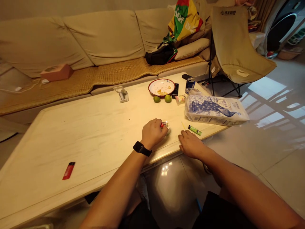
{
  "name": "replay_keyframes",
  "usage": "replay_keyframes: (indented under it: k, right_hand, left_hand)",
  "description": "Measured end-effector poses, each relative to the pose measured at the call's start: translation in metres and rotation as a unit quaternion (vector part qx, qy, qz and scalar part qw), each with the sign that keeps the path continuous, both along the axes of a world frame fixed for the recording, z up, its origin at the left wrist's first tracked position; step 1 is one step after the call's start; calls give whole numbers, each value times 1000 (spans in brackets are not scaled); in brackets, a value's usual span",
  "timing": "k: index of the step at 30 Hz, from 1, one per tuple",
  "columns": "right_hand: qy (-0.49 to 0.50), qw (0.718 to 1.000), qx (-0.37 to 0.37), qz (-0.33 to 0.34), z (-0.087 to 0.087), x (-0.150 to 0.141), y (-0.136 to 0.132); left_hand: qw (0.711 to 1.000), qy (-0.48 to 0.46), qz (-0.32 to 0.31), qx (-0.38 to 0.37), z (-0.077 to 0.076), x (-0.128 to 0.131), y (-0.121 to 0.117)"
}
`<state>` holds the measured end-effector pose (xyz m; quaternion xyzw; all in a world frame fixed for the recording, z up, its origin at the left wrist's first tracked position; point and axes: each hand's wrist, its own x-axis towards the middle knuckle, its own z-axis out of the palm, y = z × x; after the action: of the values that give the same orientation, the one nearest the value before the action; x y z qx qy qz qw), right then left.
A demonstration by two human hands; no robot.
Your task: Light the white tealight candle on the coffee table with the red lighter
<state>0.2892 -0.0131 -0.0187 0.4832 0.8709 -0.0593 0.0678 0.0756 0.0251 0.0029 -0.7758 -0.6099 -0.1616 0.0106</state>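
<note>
The red lighter (163, 124) sits in the left hand (153, 131), which is closed around it so that only its bright metal end pokes out past the thumb, above the table (100, 133); whether it is lit, I cannot tell. Just under that hand's thumb side is a small pale greenish object (168, 131), mostly covered, so whether it too is gripped is unclear. The right hand (191, 143) rests palm down at the table's near edge, fingers loosely bent, with nothing seen in it, though its palm is hidden. Just beyond its fingertips lie a thin yellow strip (183, 125) and, to their right, a green lighter (194, 130). If the metal end is burning or hot, a slip of the left thumb could scorch skin or the pale object. The plastic-wrapped tissue pack (215, 109), beyond the right hand, could catch or melt should a flame swing that way. A careless sweep of the right hand might knock the green lighter off the nearby edge.
</note>
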Motion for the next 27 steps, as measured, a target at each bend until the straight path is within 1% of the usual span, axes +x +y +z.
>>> replay_keyframes:
  k: [5, 11, 15, 22, 25, 27]
  right_hand:
    - [-4, 1000, -13, -5, 0, 0, 0]
    - [-11, 1000, -8, -4, 2, -1, 0]
    - [-13, 1000, -17, -8, 3, -1, -1]
    - [-10, 1000, -19, -9, 2, 0, 0]
    - [-11, 1000, -18, -11, 2, -1, 0]
    - [-12, 1000, -15, -10, 2, -1, 0]
  left_hand:
    - [1000, 3, 0, -4, 3, -1, -1]
    - [1000, -15, -3, -20, 4, 1, 0]
    - [999, -31, 15, -17, 5, -4, -1]
    - [996, -72, 57, 5, 2, -33, -7]
    - [991, -108, 77, -11, -1, -49, -10]
    - [982, -155, 99, -35, -3, -59, -10]
